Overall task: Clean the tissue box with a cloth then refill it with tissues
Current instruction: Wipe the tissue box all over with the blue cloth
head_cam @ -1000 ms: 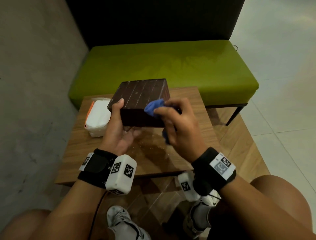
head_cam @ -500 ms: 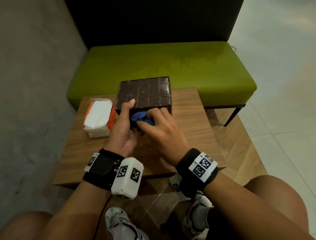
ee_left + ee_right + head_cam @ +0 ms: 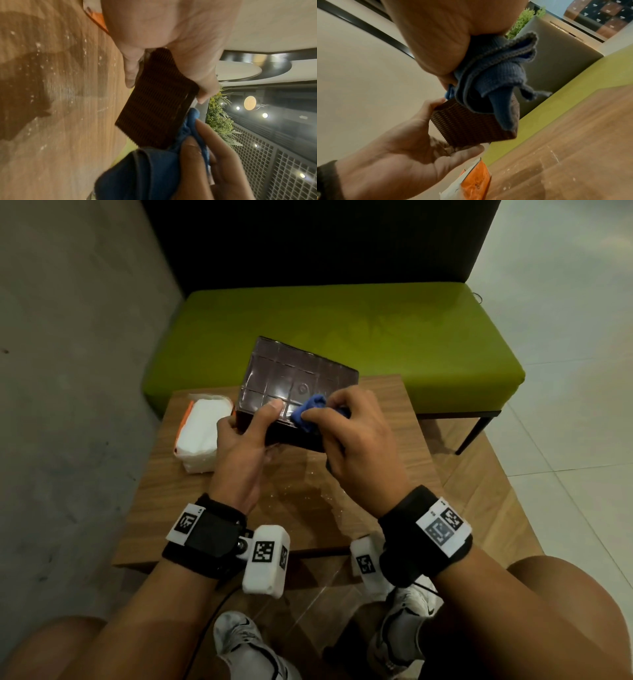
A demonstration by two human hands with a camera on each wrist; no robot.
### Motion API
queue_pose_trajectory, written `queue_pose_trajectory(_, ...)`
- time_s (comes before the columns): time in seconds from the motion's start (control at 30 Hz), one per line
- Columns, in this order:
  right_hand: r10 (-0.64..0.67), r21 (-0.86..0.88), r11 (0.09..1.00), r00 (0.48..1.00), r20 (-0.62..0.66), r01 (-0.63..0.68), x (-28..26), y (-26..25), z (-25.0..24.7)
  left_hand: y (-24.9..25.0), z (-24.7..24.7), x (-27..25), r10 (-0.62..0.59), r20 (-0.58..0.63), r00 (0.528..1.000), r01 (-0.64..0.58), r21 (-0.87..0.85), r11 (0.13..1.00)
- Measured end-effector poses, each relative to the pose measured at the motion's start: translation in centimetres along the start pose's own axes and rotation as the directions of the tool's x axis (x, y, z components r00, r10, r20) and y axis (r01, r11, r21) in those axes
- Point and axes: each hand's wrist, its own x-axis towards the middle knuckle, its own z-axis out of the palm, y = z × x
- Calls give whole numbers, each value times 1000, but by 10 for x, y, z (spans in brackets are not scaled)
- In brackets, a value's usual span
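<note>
The dark brown tissue box is tilted up above the wooden table, its gridded underside facing me. My left hand grips its near left corner, thumb on the gridded face. My right hand holds a bunched blue cloth against the box's near edge. In the left wrist view the ribbed side of the box sits between thumb and fingers, with the cloth below it. In the right wrist view the cloth drapes over the box. A white tissue pack with orange wrapping lies left of the box.
A green bench with a dark backrest stands just behind the table. A grey wall runs along the left. White specks and a dark patch mark the tabletop near me. My knees and shoes are below the table's near edge.
The box has tipped up and turned clockwise, so its gridded face now faces me. My right hand has moved the cloth from the front side up onto the near edge.
</note>
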Motion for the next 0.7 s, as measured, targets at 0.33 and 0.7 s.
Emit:
queue_pose_trajectory(0.33, 54, 22, 998, 998, 36, -55, 24, 0, -11, -2, -2, 2, 9, 68, 998, -9, -2, 1000)
queue_pose_trajectory(0.7, 10, 19, 1000, 998, 62, -11, 1, 18, -19, 1, -16, 6, 40, 41, 998, -37, -84, 996)
